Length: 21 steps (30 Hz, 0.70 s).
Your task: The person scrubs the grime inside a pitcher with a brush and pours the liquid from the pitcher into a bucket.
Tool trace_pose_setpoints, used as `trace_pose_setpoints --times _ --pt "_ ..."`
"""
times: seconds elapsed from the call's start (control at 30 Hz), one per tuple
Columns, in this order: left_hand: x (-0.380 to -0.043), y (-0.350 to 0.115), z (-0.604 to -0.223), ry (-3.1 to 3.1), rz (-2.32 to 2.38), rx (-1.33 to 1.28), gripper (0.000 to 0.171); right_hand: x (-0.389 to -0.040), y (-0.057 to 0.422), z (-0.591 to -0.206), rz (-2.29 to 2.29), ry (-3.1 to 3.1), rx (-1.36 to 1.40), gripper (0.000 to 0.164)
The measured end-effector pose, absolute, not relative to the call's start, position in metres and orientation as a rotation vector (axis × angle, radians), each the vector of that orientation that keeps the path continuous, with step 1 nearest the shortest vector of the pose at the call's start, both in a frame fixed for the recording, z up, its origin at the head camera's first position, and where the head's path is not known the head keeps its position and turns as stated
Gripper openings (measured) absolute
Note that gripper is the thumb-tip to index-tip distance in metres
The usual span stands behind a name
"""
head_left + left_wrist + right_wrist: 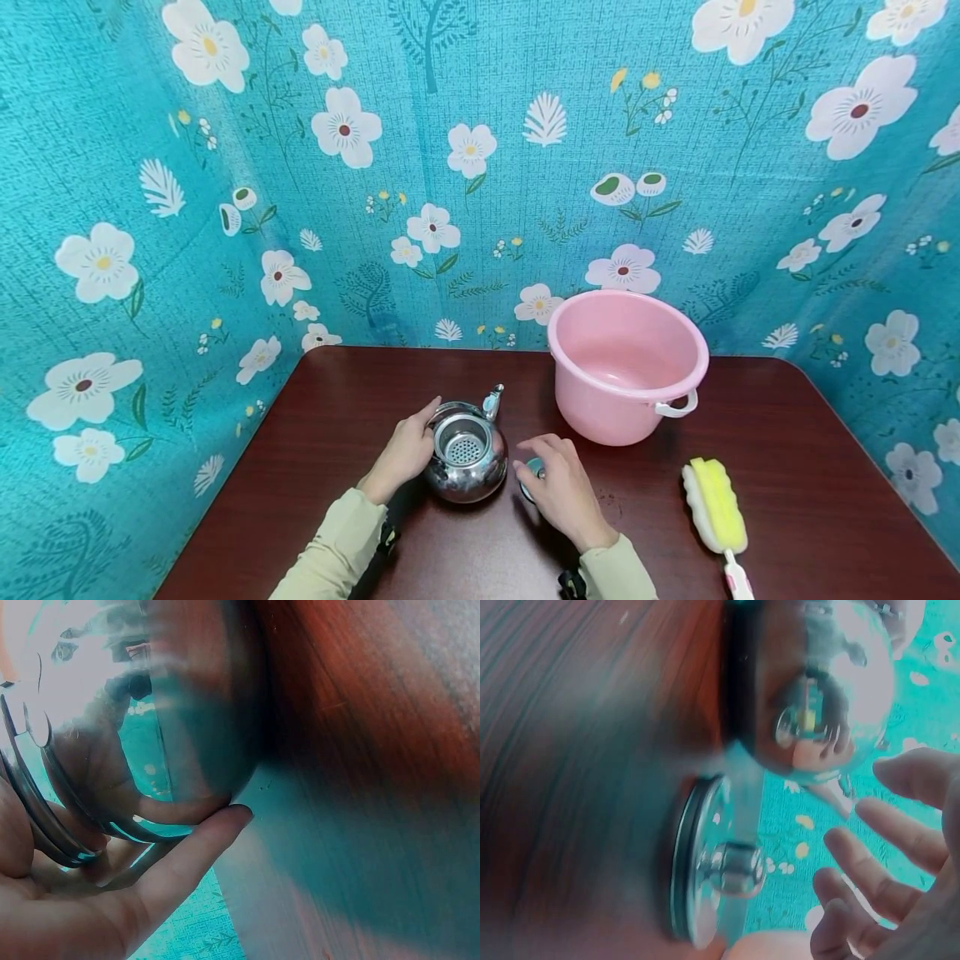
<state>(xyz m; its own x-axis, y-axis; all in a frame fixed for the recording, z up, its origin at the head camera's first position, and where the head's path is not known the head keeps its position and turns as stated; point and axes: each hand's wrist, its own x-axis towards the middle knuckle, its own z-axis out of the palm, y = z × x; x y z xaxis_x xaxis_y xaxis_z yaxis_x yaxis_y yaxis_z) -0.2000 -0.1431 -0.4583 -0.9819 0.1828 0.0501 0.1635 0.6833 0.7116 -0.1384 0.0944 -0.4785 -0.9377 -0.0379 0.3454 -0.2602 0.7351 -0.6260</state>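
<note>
A shiny steel teapot [467, 485] stands uncovered on the table, its strainer [464, 450] visible inside the mouth and its spout pointing away to the right. My left hand [407, 452] grips the handle at its left side. In the left wrist view, fingers go round the handle while one digit [187, 862] lies along the round body. Right of the teapot, a round metal lid [697, 862] lies on the table with its knob [739, 868] up. My right hand [566, 493] hovers close over this lid, fingers spread and apart from the knob in the right wrist view.
Behind the right hand stands a pink bucket [600, 408] with a white handle [677, 406]. A yellow and white sponge brush [716, 504] lies at the right. A flowered blue cloth [487, 200] hangs behind the dark wooden table [337, 400].
</note>
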Motion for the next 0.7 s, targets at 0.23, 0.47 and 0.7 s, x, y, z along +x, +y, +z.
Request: trace_pose_setpoints --times 0.23,0.47,0.7 --pt "-0.201 -0.143 -0.460 2.853 1.203 0.287 0.055 -0.139 0.081 -0.475 0.984 -2.604 0.253 0.023" --pt "-0.200 -0.143 -0.460 2.853 1.198 0.284 0.054 -0.139 0.069 -0.472 0.973 -2.556 0.357 0.020" --pt "-0.202 -0.144 -0.461 2.879 1.195 0.318 0.054 -0.139 0.057 -0.471 0.928 -2.540 0.320 0.022"
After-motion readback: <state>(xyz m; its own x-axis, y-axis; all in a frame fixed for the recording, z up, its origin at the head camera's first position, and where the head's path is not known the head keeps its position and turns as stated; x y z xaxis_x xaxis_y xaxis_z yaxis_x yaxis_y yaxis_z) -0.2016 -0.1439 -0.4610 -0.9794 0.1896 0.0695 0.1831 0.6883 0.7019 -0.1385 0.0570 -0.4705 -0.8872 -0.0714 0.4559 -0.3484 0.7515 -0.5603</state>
